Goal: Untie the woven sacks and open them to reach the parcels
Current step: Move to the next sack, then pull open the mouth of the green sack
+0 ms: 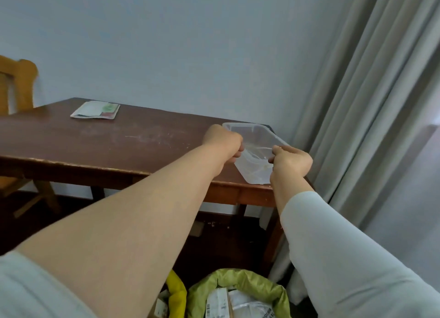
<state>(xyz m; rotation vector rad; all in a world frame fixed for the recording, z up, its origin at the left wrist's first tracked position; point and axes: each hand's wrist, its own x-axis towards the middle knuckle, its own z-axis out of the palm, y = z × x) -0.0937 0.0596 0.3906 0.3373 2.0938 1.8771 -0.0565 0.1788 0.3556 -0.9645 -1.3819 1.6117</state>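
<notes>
Head view. Both my arms stretch out to the near right corner of the table [95,139], where a clear tub [247,125] sits. My left hand [223,144] is curled tight. My right hand [291,160] has thumb and forefinger pinched. Between them, over the tub, is what looks like a pale cord [258,151], though it is blurred and I am not sure of it. More pale strands lie inside the tub.

At the bottom of the view, below the table's near edge, the green sack [238,281] has its mouth wide open, with white-labelled parcels [238,302] showing inside. Just left of it is the yellow sack [176,291], mostly hidden under my left arm; it also seems open.

Judgement: both sacks look untied and the parcels can be reached — most of the job is done. The cord has yet to go into the tub. I cannot tell whether more sacks wait out of view.

Also noted: folded papers [95,109] by the table's far edge, a wooden chair [17,84] at its left end, and a grey curtain [371,103] on the right.
</notes>
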